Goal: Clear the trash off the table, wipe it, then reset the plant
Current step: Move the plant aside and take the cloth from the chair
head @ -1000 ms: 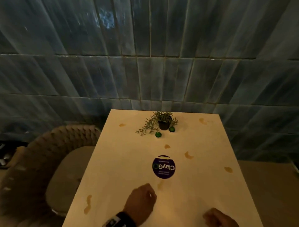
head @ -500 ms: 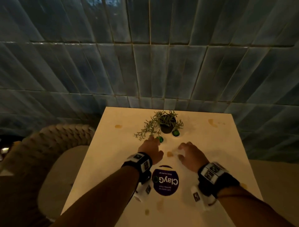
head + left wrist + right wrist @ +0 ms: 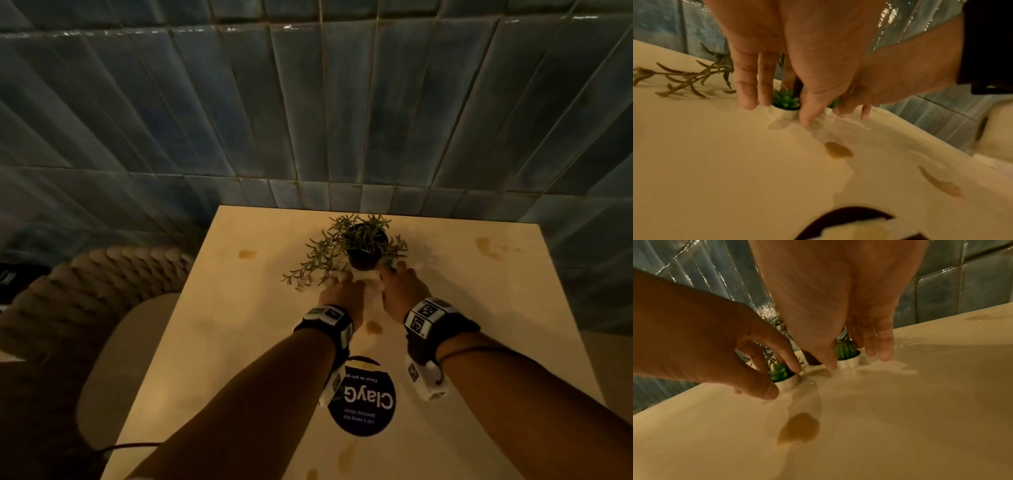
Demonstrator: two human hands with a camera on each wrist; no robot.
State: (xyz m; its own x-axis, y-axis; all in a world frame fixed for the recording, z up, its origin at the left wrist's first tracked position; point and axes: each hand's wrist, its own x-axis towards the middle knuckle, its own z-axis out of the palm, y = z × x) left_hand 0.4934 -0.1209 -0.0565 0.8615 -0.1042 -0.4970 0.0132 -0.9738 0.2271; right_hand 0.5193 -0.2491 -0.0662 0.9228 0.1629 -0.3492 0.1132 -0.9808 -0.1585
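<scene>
Since half a second ago, both hands have been brought forward to the potted plant (image 3: 364,245) near the table's (image 3: 239,342) far edge. The left hand (image 3: 777,65) is spread around a small succulent (image 3: 786,104), the right hand (image 3: 838,305) around a small cactus (image 3: 845,353); neither pot is yet clasped.
</scene>
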